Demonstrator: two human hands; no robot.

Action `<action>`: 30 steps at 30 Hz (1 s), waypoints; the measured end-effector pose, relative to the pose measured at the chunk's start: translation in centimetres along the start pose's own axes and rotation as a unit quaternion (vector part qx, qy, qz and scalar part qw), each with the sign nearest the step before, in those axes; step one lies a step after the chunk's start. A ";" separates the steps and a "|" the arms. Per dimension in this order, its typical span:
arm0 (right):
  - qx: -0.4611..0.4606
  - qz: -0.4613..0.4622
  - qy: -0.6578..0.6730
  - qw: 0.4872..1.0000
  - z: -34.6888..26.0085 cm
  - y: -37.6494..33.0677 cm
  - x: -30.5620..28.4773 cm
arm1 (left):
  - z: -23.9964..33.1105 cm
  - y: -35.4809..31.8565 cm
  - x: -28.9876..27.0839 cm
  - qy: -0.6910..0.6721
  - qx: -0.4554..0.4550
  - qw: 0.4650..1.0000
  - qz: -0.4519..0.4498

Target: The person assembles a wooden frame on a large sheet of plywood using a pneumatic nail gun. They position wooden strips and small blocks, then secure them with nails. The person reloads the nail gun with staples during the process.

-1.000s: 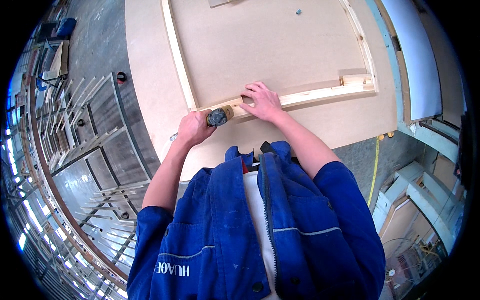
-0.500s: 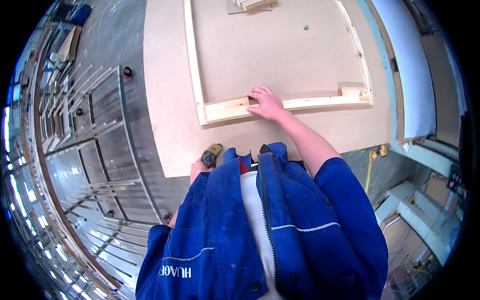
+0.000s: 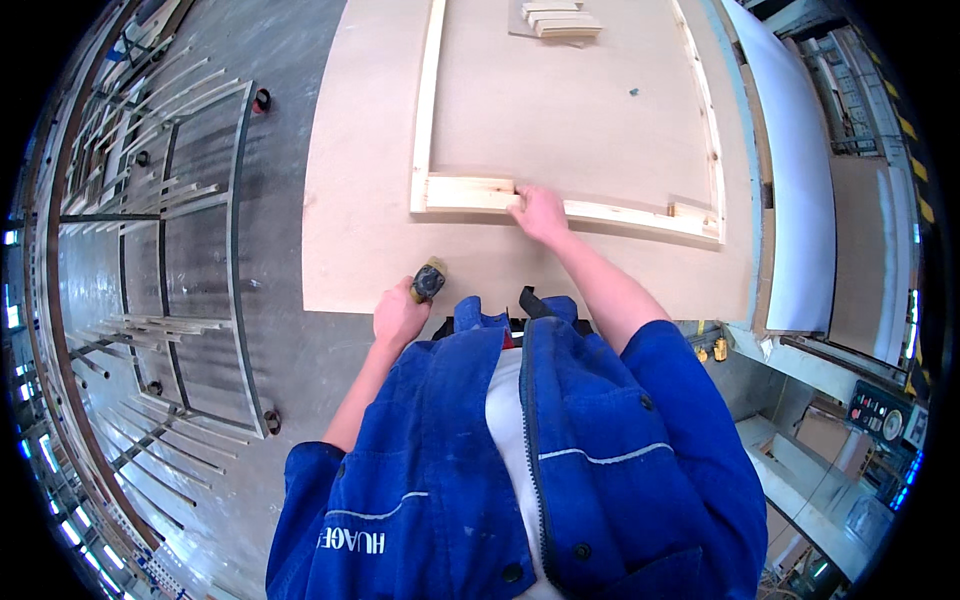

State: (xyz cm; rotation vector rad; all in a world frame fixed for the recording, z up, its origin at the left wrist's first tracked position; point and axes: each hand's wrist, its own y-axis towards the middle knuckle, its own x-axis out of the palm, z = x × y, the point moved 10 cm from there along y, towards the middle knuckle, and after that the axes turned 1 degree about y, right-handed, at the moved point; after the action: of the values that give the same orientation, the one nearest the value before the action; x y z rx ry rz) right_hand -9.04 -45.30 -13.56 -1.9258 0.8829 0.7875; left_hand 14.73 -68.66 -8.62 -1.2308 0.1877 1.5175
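Observation:
A pale wooden frame (image 3: 470, 201) lies on a light board-topped table. Inside its near left corner, a short wooden block (image 3: 472, 184) sits against the near rail. My right hand (image 3: 541, 214) is closed over that rail at the block's right end, fingers curled down around the wood. My left hand (image 3: 402, 314) grips a yellow and black power tool (image 3: 429, 279), seen from above; its exact kind cannot be made out. The tool is held near the table's front edge, apart from the frame. A second small block (image 3: 688, 211) sits in the near right corner.
Several wood pieces (image 3: 562, 20) are stacked inside the frame at the far side. A metal rack on wheels (image 3: 238, 210) stands on the floor to the left. At right are a white sheet (image 3: 800, 180) and a machine with a control panel (image 3: 882, 412).
My left hand has come forward with the power tool, showing more of the forearm. The right hand's fingers, spread before, are now curled on the rail. The view has shifted.

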 end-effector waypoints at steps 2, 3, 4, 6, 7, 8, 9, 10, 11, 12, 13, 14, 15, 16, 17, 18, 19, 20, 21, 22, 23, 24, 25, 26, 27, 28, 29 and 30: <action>-0.073 0.083 -0.075 0.991 -0.4 -3.6 -1.0 | -0.1 -0.1 0.3 0.006 -0.006 1.000 0.006; -0.106 0.125 -0.109 0.980 -0.6 -5.7 -1.3 | 0.1 -0.2 0.2 0.003 -0.006 1.000 0.013; -0.102 0.096 -0.100 0.985 0.6 -6.7 -1.0 | 0.4 -0.2 0.1 0.000 -0.006 1.000 0.019; -0.108 0.122 -0.098 0.982 2.8 -9.2 -1.2 | 1.0 -0.2 0.3 0.012 -0.004 0.999 0.029; -0.110 0.136 -0.098 0.980 4.2 -10.4 -1.4 | 0.8 -0.4 0.2 0.032 -0.018 0.999 0.038; -0.102 0.140 -0.063 0.983 5.9 -11.8 -1.8 | 1.2 -0.7 0.2 0.051 -0.029 0.997 0.043; -0.074 0.140 -0.043 0.986 8.6 -12.9 -1.9 | 1.8 -1.0 0.5 0.069 -0.041 0.996 0.049; -0.047 0.141 -0.022 0.989 11.4 -13.8 -2.0 | 2.4 -1.2 1.0 0.059 -0.048 0.996 0.056; -0.025 0.136 0.000 0.990 14.0 -14.6 -1.6 | 2.9 -1.6 1.6 0.049 -0.064 0.995 0.065; -0.005 0.148 0.006 0.989 16.9 -15.4 -1.9 | 4.0 -1.4 2.5 0.058 -0.067 0.994 0.070; -0.009 0.155 0.007 0.988 19.5 -16.6 -2.2 | 5.2 -1.4 4.1 0.045 -0.079 0.994 0.068; -0.011 0.160 0.012 0.987 21.7 -18.0 -2.5 | 6.7 -1.4 5.5 0.036 -0.090 0.993 0.065; -0.015 0.168 0.012 0.986 23.6 -19.2 -3.3 | 8.7 -1.5 7.0 0.023 -0.100 0.993 0.064; -0.024 0.161 0.014 0.987 25.1 -20.2 -3.6 | 10.6 -2.2 8.6 0.001 -0.104 0.992 0.076; -0.036 0.152 0.013 0.988 26.2 -21.1 -4.0 | 13.9 -2.8 10.0 -0.005 -0.072 0.995 0.070; -0.048 0.138 0.008 0.989 27.3 -22.4 -4.2 | 16.6 -3.0 11.9 0.010 -0.028 0.998 0.058; -0.064 0.119 0.014 0.991 27.9 -23.1 -4.1 | 19.2 -2.9 13.6 0.025 0.016 0.999 0.046; -0.082 0.102 0.018 0.991 28.3 -23.6 -4.2 | 21.5 -3.0 15.7 0.031 0.037 0.999 0.007; -0.106 0.087 0.020 0.990 28.3 -23.1 -4.7 | 24.0 -3.0 17.1 0.034 0.058 0.998 -0.023; -0.115 0.079 0.013 0.990 28.4 -23.0 -4.8 | 25.9 -3.8 18.5 0.042 0.061 0.996 -0.053; -0.119 0.078 0.007 0.990 28.6 -23.0 -4.6 | 28.1 -4.4 19.6 0.055 0.072 0.992 -0.083; -0.127 0.074 0.002 0.989 28.4 -23.0 -4.5 | 29.1 -4.7 20.8 0.065 0.121 0.987 -0.081; -0.138 0.074 0.001 0.988 28.2 -22.8 -4.6 | 29.3 -5.0 21.7 0.062 0.136 0.985 -0.084; -0.140 0.075 -0.002 0.987 28.7 -22.9 -4.7 | 30.3 -5.4 22.3 0.067 0.144 0.983 -0.098; -0.141 0.077 -0.005 0.987 29.0 -23.1 -4.8 | 31.2 -5.9 22.4 0.072 0.151 0.979 -0.112; -0.133 0.079 0.021 0.988 29.4 -23.4 -4.7 | 31.3 -6.0 22.1 0.083 0.151 0.979 -0.108; -0.123 0.083 0.039 0.988 30.4 -23.6 -5.3 | 31.9 -5.8 22.0 0.086 0.155 0.979 -0.103; -0.113 0.087 0.057 0.988 31.4 -23.8 -6.0 | 32.4 -5.7 21.8 0.090 0.158 0.978 -0.098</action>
State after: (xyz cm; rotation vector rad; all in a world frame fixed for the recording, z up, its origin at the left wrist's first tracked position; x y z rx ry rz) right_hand 1.22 -6.83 -12.21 -2.1287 1.0817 0.9214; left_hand 3.88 -30.70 -8.03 -1.0932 0.4002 1.1560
